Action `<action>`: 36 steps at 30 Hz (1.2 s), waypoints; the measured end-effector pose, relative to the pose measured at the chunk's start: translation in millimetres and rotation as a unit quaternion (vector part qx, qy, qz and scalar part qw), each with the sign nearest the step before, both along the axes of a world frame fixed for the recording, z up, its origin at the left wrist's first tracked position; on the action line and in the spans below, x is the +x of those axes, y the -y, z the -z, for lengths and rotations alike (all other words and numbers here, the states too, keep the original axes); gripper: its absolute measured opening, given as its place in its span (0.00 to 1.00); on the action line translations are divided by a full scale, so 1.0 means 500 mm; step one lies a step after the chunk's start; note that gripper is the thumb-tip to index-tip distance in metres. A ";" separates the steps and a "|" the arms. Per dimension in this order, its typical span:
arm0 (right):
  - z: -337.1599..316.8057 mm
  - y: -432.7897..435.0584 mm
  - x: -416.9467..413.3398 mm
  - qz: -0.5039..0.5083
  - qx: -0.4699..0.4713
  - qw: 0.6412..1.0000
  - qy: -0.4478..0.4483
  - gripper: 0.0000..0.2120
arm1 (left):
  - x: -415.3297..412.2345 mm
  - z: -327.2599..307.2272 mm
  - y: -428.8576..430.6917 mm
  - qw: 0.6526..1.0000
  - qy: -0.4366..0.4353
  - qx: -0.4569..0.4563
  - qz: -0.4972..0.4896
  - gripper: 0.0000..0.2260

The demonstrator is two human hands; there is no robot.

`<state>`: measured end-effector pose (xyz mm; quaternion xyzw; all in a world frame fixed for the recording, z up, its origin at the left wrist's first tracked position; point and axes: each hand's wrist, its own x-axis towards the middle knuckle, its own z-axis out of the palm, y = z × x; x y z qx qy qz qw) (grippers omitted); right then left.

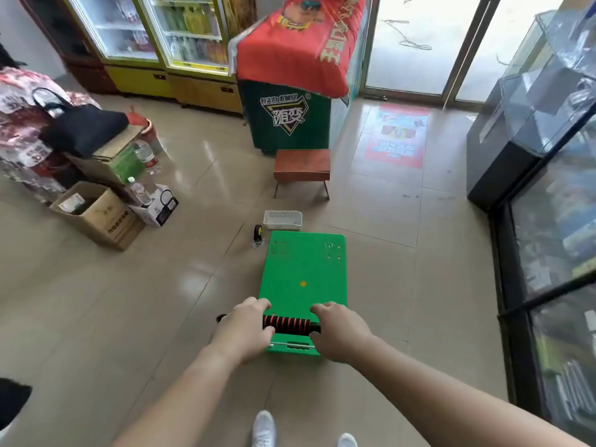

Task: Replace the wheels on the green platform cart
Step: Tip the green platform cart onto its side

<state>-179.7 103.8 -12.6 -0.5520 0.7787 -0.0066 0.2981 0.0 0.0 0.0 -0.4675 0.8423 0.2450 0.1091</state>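
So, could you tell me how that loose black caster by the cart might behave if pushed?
The caster probably tips rather than rolls: it seems to stand wheel-up on its plate. On the glossy floor tiles it may slide.

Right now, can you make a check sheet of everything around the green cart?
Surface: shiny tiled floor.
Job's things: green cart, small holes showing at its far corners; one loose wheel beside the far left corner; white basket just beyond the far edge.
Clutter: cardboard box, water bottles, wooden stool.
Grippers: left hand and right hand each grip the handle, either side of its ribbed sleeve.
Cables: nothing seen.
Surroundings: drink fridges, glass counter on the right.
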 end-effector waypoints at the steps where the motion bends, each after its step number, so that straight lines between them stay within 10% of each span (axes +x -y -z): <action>1: 0.007 0.007 0.002 0.005 0.008 1.000 0.001 0.19 | 0.005 0.012 0.007 1.000 0.005 0.012 0.007 0.18; 22: 0.251 0.185 0.111 0.029 0.098 0.994 -0.022 0.33 | 0.130 0.352 0.251 0.979 0.053 0.071 0.183 0.31; 36: 0.287 0.198 0.090 0.011 0.094 0.995 -0.010 0.13 | 0.175 0.437 0.324 0.973 -0.035 0.164 0.159 0.17</action>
